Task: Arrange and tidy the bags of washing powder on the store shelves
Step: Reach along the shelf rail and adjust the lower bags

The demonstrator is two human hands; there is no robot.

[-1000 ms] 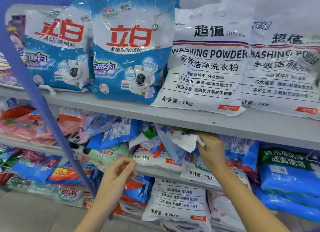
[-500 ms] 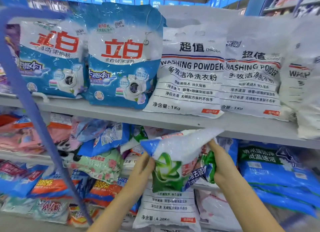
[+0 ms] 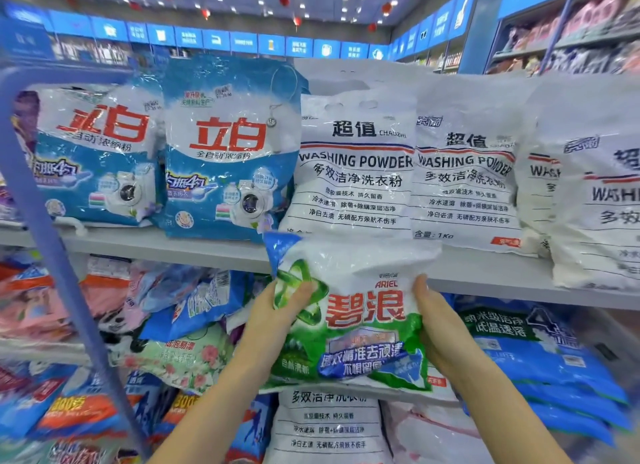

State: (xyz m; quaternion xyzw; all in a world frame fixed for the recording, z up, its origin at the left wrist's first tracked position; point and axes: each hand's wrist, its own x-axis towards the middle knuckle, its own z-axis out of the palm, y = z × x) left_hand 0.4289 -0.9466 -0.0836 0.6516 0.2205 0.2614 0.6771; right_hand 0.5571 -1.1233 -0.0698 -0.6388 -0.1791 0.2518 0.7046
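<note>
1. In front of the upper shelf (image 3: 214, 247), at its lip, a green Ariel bag (image 3: 353, 321) is held in the air, clear of every shelf, printed face toward the camera.
2. Its long axis runs roughly upright, leaning a little; the blue top corner points up and to the left, and the lettering reads level, so it is right way up.
3. The left hand (image 3: 277, 311) grips the bag's left edge, thumb over the green logo; the right hand (image 3: 440, 328) clasps the right edge, fingers hidden behind the bag.
4. Just behind and above, the upper shelf looks largely done: two blue bags (image 3: 228, 152) and a row of white bags (image 3: 353, 165) stand upright and face out, though the far-right white ones lean and overlap.
5. The middle shelf (image 3: 34, 346) is not done: to the left, pink, blue and floral bags lie jumbled at odd angles.
6. To the right, blue bags (image 3: 540, 346) lie stacked more evenly.
7. By this showing the task is at an early to middle stage; the held bag has no place yet, and most of the lower bags want straightening.
</note>
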